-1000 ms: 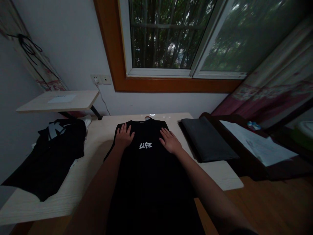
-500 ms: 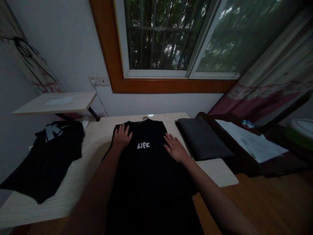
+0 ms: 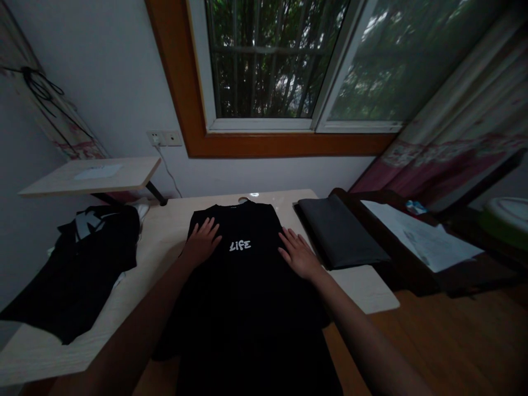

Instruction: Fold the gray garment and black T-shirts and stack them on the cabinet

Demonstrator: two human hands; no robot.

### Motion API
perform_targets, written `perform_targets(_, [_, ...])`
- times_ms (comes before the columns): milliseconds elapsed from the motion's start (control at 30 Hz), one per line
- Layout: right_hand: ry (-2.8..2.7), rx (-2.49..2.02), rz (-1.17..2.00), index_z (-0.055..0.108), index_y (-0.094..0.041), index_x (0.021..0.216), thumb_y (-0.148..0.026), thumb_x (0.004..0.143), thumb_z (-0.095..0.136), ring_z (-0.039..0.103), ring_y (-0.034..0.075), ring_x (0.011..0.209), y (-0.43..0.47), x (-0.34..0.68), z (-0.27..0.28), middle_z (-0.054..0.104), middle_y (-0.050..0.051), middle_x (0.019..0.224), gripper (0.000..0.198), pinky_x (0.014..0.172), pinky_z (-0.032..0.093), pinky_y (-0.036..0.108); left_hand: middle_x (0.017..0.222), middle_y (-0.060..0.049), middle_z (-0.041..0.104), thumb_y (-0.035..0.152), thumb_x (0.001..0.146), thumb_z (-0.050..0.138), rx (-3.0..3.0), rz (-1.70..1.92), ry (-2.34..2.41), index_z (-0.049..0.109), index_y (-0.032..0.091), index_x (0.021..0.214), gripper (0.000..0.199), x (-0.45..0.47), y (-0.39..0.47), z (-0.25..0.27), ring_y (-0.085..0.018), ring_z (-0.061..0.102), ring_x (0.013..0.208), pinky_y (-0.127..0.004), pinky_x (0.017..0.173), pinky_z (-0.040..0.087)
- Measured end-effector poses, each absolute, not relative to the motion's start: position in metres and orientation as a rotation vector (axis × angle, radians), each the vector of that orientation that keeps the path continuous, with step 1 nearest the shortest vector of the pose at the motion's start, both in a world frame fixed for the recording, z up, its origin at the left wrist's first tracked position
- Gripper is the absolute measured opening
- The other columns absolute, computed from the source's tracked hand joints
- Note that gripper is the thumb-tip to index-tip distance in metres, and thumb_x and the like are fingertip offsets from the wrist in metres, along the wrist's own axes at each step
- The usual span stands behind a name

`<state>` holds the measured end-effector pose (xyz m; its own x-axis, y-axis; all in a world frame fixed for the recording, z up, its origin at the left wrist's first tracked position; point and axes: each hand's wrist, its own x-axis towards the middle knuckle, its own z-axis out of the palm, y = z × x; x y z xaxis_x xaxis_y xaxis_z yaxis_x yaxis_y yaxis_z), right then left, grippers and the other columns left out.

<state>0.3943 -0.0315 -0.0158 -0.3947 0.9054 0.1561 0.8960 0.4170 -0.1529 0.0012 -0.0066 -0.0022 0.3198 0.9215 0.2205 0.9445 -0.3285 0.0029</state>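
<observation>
Fabric smoothing seems the step in hand; the next move would call for flat palms and light, even pressure. Under both forearms, the black T-shirt point(image 3: 251, 286) lies spread over the tabletop point(image 3: 160, 225). Left hand point(image 3: 201, 243) and right hand point(image 3: 300, 257) lie open, palms down, gripping nothing, flanking the white lettering point(image 3: 240, 245); the neckline point(image 3: 231, 206) is beyond them.

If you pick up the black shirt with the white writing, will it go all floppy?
Mostly floppy, I'd guess: the black shirt looks like thin cloth spread flat. The curved bit at its collar might be a hanger hook, so the top could keep some shape.
</observation>
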Motion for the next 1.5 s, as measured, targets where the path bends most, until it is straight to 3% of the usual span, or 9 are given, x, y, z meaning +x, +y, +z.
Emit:
perform_targets(233, [-2.443, -1.589, 0.080, 0.032, -0.023, 0.158, -0.051, 0.104, 0.032, 0.019, 0.026, 0.155, -0.032, 0.394, -0.015, 0.022, 0.007, 0.167, 0.061, 0.125, 0.020, 0.052, 0.165, -0.011, 0.029, 0.050, 0.102, 0.036, -2.538, -0.250, -1.721, 0.037, 0.020, 0.156, 0.062, -0.005, -0.081, -0.007, -0.028, 0.024, 0.154, -0.055, 0.125, 0.019])
perform_targets(433, [-2.436, -1.576, 0.055, 0.036, -0.020, 0.156, -0.052, 0.104, 0.032, 0.019, 0.025, 0.155, -0.031, 0.395, -0.020, 0.024, 0.008, 0.166, 0.061, 0.126, 0.020, 0.051, 0.165, -0.010, 0.029, 0.049, 0.101, 0.041, -2.600, -0.311, -1.737, 0.037, 0.020, 0.155, 0.062, -0.021, -0.133, -0.012, -0.027, 0.029, 0.152, -0.051, 0.123, 0.029])
perform_targets(533, [-2.412, -1.566, 0.082, 0.039, -0.021, 0.155, -0.052, 0.103, 0.034, 0.021, 0.026, 0.154, -0.030, 0.395, -0.020, 0.028, 0.008, 0.165, 0.061, 0.125, 0.021, 0.052, 0.158, -0.003, 0.044, 0.047, 0.101, 0.041, -2.730, -0.371, -1.804, 0.050, 0.028, 0.147, 0.050, -0.038, -0.148, 0.000, -0.022, 0.042, 0.145, -0.045, 0.118, 0.038])
perform_targets(667, [-2.337, -1.527, 0.131, 0.043, -0.020, 0.152, -0.049, 0.102, 0.038, 0.031, 0.026, 0.150, -0.032, 0.396, -0.015, 0.040, 0.009, 0.160, 0.058, 0.123, 0.026, 0.049, 0.133, 0.003, 0.069, 0.047, 0.103, 0.036, -2.582, -0.645, -2.138, 0.061, 0.032, 0.135, 0.043, -0.068, -0.151, 0.020, -0.017, 0.065, 0.121, -0.036, 0.106, 0.052])
perform_targets(867, [-2.072, -1.569, 0.148, 0.054, -0.019, 0.141, -0.047, 0.098, 0.046, 0.058, 0.031, 0.118, -0.035, 0.400, -0.010, 0.065, 0.013, 0.128, 0.052, 0.106, 0.045, 0.046, 0.150, -0.005, 0.055, 0.045, 0.101, 0.036, -2.352, -0.733, -2.068, 0.052, 0.023, 0.144, 0.051, -0.089, -0.132, 0.004, -0.023, 0.048, 0.141, -0.046, 0.119, 0.038])
perform_targets(1000, [-1.980, -1.650, 0.179, 0.059, -0.019, 0.134, -0.049, 0.095, 0.053, 0.061, 0.030, 0.107, -0.033, 0.403, -0.014, 0.068, 0.012, 0.119, 0.050, 0.098, 0.048, 0.044, 0.156, -0.006, 0.047, 0.041, 0.101, 0.039, -2.440, -0.572, -1.882, 0.055, 0.025, 0.143, 0.047, -0.080, -0.125, -0.009, -0.025, 0.042, 0.145, -0.051, 0.121, 0.035])
perform_targets(1233, [-1.970, -1.777, 0.337, 0.070, -0.023, 0.109, -0.048, 0.091, 0.060, 0.066, 0.028, 0.100, -0.024, 0.406, -0.020, 0.075, 0.008, 0.103, 0.033, 0.089, 0.050, 0.038, 0.155, -0.003, 0.048, 0.033, 0.101, 0.039, -2.430, -0.382, -1.800, 0.055, 0.028, 0.143, 0.046, -0.062, -0.136, -0.002, -0.028, 0.037, 0.148, -0.060, 0.120, 0.029])
perform_targets(1367, [-1.976, -1.779, 0.348, 0.070, -0.021, 0.095, -0.046, 0.091, 0.059, 0.068, 0.027, 0.091, -0.020, 0.410, -0.017, 0.075, 0.009, 0.094, 0.027, 0.080, 0.050, 0.035, 0.155, -0.002, 0.048, 0.030, 0.100, 0.039, -2.415, -0.367, -1.823, 0.053, 0.031, 0.145, 0.047, -0.049, -0.142, -0.002, -0.030, 0.036, 0.148, -0.063, 0.120, 0.028])
perform_targets(1500, [-1.930, -1.811, 0.291, 0.069, -0.020, 0.093, -0.041, 0.089, 0.058, 0.069, 0.028, 0.091, -0.019, 0.415, -0.010, 0.075, 0.012, 0.095, 0.023, 0.081, 0.050, 0.036, 0.157, -0.001, 0.046, 0.032, 0.100, 0.039, -2.429, -0.343, -1.832, 0.050, 0.034, 0.147, 0.048, -0.032, -0.143, -0.005, -0.031, 0.036, 0.148, -0.065, 0.119, 0.028])
